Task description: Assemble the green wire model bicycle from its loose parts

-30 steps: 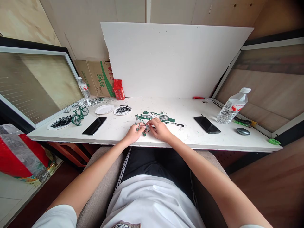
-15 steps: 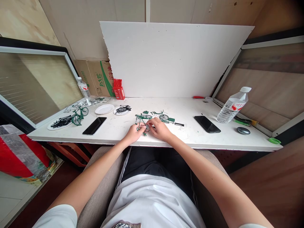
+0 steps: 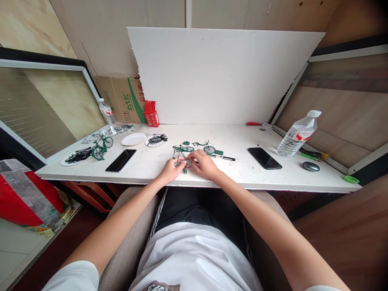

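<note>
White table (image 3: 224,173), two phones (image 3: 121,160) (image 3: 264,158); left hand (image 3: 171,169), right hand (image 3: 206,165) pinch one green bicycle (image 3: 181,149).

A water bottle (image 3: 294,139) stands near a phone (image 3: 264,158).

Our left hand (image 3: 172,170) hides part of the green bike (image 3: 179,150) | what our right hand (image 3: 206,165) touches, too small to tell | shirt badge (image 3: 161,287) cut by bottom edge

Hobby wkspace: wht desk (image 3: 145,166) w/ model-bike pts (image 3: 218,153)
</note>
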{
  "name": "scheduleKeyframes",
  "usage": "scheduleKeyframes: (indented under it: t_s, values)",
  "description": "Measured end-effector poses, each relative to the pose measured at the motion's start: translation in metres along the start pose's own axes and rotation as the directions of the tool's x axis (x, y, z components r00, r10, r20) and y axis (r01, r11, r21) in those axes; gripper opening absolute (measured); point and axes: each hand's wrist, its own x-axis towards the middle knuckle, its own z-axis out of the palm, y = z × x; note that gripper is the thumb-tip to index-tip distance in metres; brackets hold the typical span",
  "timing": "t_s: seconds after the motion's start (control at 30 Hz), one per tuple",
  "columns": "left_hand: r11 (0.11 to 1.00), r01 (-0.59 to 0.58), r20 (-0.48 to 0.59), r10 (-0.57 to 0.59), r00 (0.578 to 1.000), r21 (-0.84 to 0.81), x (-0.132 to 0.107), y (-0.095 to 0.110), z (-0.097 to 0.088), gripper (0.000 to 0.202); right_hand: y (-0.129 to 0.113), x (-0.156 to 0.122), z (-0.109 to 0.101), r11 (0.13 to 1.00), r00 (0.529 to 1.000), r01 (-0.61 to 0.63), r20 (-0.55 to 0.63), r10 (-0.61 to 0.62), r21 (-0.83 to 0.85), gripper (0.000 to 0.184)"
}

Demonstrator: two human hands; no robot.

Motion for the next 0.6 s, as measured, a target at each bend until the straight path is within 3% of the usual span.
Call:
scheduleKeyframes:
  t_s: [0.6]
  values:
    - [1.000,0.016,-0.046,-0.017,0.999,-0.024,0.0001,0.0022,0.0017,0.030,-0.0009,0.0004,0.0005,1.000,0.999,0.024,-0.025,-0.025,-0.011,0.020]
